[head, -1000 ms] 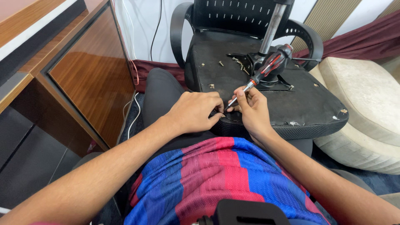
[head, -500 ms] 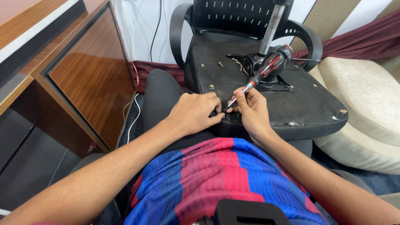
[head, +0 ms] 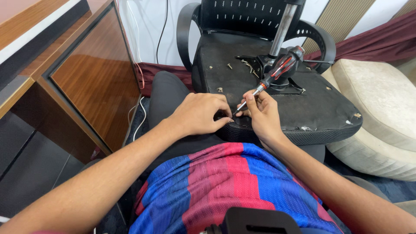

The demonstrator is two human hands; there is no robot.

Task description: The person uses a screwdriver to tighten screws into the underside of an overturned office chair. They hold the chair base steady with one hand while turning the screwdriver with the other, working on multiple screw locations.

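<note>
there, screwdriver (head: 271, 77) in clamped right hand (head: 262, 115), tip down-left, handle up-right, left hand (head: 200, 113) curled beside.

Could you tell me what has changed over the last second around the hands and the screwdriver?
Nothing has visibly changed. The right hand still holds the red and black screwdriver tip-down at the near edge of the upturned chair seat, and the left hand still rests beside the tip.

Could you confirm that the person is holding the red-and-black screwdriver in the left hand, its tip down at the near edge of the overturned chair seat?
Not quite: the head view shows the screwdriver in the right hand. The left hand rests beside its tip on the chair seat.
</note>
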